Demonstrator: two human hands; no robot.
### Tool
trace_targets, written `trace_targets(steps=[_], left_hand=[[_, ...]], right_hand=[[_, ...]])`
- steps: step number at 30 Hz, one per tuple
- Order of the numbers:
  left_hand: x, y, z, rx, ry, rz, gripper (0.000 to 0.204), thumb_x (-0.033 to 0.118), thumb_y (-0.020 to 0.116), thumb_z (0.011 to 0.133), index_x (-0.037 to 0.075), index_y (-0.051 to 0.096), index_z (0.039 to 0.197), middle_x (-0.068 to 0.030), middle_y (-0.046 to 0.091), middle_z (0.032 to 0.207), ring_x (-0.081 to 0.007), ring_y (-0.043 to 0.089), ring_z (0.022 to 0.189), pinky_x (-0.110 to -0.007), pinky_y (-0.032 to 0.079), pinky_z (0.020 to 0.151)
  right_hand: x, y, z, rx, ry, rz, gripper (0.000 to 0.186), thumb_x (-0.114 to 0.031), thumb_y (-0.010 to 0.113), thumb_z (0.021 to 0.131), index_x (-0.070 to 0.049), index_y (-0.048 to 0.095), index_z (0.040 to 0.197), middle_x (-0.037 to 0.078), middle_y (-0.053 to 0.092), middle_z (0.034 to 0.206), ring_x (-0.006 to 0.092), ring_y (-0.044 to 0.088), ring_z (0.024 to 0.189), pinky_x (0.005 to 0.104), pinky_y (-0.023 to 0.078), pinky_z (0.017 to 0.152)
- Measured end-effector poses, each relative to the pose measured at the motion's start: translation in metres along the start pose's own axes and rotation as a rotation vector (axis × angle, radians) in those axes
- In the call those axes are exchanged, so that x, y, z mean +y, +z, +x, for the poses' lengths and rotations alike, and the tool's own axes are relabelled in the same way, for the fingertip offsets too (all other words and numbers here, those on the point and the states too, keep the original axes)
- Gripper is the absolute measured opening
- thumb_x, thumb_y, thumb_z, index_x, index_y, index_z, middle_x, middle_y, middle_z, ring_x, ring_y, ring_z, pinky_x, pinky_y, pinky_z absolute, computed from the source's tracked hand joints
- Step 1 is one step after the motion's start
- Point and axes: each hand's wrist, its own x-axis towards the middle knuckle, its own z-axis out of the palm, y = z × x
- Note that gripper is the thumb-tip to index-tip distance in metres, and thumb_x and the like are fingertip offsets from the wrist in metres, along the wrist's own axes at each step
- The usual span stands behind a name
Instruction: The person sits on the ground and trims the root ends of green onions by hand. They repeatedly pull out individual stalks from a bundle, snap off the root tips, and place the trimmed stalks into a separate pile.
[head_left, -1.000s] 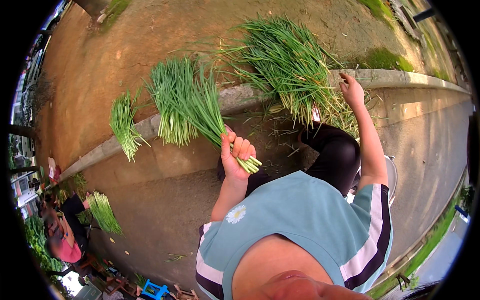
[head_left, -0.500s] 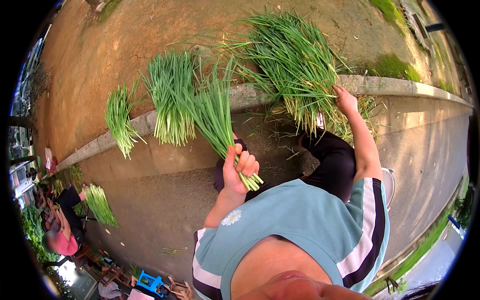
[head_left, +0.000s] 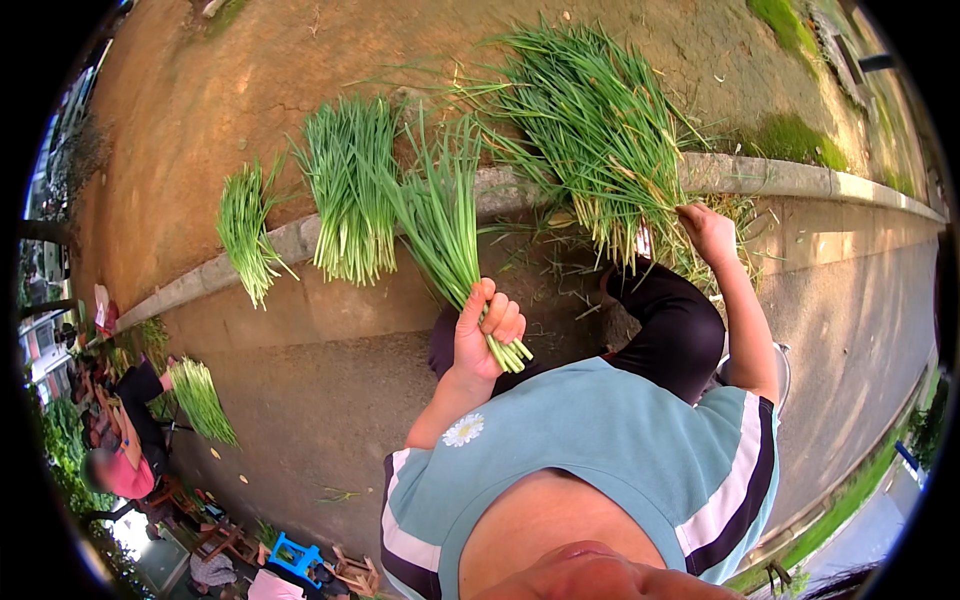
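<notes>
My left hand (head_left: 488, 325) is closed round a bunch of garlic chives (head_left: 447, 215), its pale cut stems poking out below my fist and its green leaves pointing away from me. At the right edge of a big loose pile of garlic chives (head_left: 590, 130), my right hand (head_left: 710, 235) pinches a thin strand at the pile's side; the fingertips are partly lost among the leaves. Left of the held bunch lies a thick sorted bundle of garlic chives (head_left: 350, 190) across the kerb. A smaller bundle (head_left: 245, 230) lies farther left.
A concrete kerb (head_left: 760, 177) runs between bare earth (head_left: 230, 90) and the pavement (head_left: 300, 400). Yellowed trimmings (head_left: 735, 222) lie right of the pile. At far left another person (head_left: 130, 470) sits near more chives (head_left: 203, 400), with a blue stool (head_left: 295, 560) nearby.
My right hand has drawn a little down and to the right, away from the pile. The left hand keeps its bunch, shifting only slightly to the right.
</notes>
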Motion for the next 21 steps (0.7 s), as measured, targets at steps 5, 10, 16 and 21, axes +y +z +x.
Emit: trace_targets(steps=[5,10,16,21], left_hand=[[0.000,0.001,0.000,-0.049,0.037,0.005,0.020,0.026,0.046,0.084,0.012,0.038,0.070,0.0044,0.029,0.046,-0.0073,0.031,0.042,-0.021,0.030,0.043],[-0.001,0.000,-0.001,-0.059,0.052,-0.048,0.021,0.025,0.047,0.083,0.012,0.038,0.068,0.0047,0.029,0.047,-0.0074,0.031,0.043,-0.021,0.030,0.043],[-0.007,0.003,0.002,-0.120,0.081,-0.069,0.021,0.022,0.046,0.084,0.011,0.038,0.067,0.0038,0.031,0.048,-0.0070,0.033,0.044,-0.020,0.032,0.043],[-0.020,0.018,-0.005,-0.108,0.173,0.079,0.018,0.018,0.047,0.083,0.010,0.037,0.070,0.0027,0.033,0.059,-0.0070,0.032,0.045,-0.020,0.033,0.044]], right_hand=[[0.002,-0.068,-0.003,-0.089,0.497,1.274,0.022,-0.015,0.051,0.081,0.003,0.056,0.092,0.007,0.060,0.076,0.0121,0.058,0.063,0.0213,0.047,0.059],[0.007,-0.149,-0.032,0.241,0.453,1.975,0.030,-0.016,0.047,0.083,0.002,0.046,0.106,0.008,0.057,0.082,0.0102,0.057,0.067,0.0208,0.050,0.064],[-0.043,-0.181,-0.053,0.357,0.261,2.141,0.031,-0.007,0.050,0.078,0.002,0.045,0.107,0.008,0.057,0.084,0.0101,0.057,0.066,0.0202,0.051,0.059],[-0.120,-0.153,-0.068,0.043,0.219,2.120,0.025,-0.009,0.050,0.079,0.002,0.050,0.102,0.010,0.058,0.080,0.0153,0.058,0.064,0.0246,0.050,0.058]])
